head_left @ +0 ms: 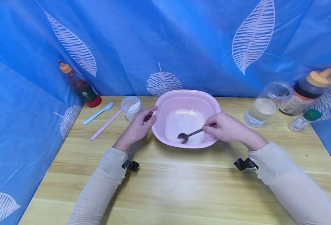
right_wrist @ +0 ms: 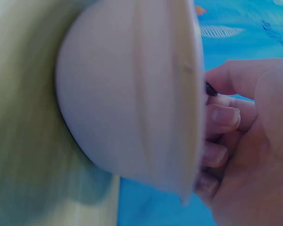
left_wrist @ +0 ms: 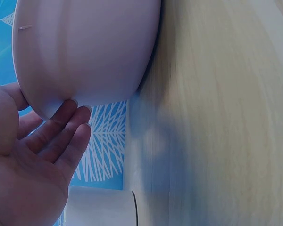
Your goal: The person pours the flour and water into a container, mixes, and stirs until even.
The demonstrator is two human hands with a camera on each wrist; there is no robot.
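A pink basin (head_left: 188, 94) stands on the table with white powder (head_left: 179, 123) spread over its bottom. My left hand (head_left: 139, 125) grips the basin's left rim; in the left wrist view its fingertips (left_wrist: 71, 104) lie against the outer wall, the thumb up at the rim. Over the basin's right side, my right hand (head_left: 224, 126) pinches the handle of a dark brown measuring spoon (head_left: 183, 137). The spoon's bowl is low inside the basin, over the powder. In the right wrist view the basin wall (right_wrist: 118, 94) hides all but the handle's end (right_wrist: 211, 89).
Left of the basin stand a clear tub (head_left: 131, 107) of white powder, a pink stick (head_left: 105, 125), a pale blue fork (head_left: 98, 113) and a red-based bottle (head_left: 82, 86). At right are a glass of clear liquid (head_left: 262, 107), an orange-capped bottle (head_left: 303, 93) and a green-capped jar (head_left: 303, 121).
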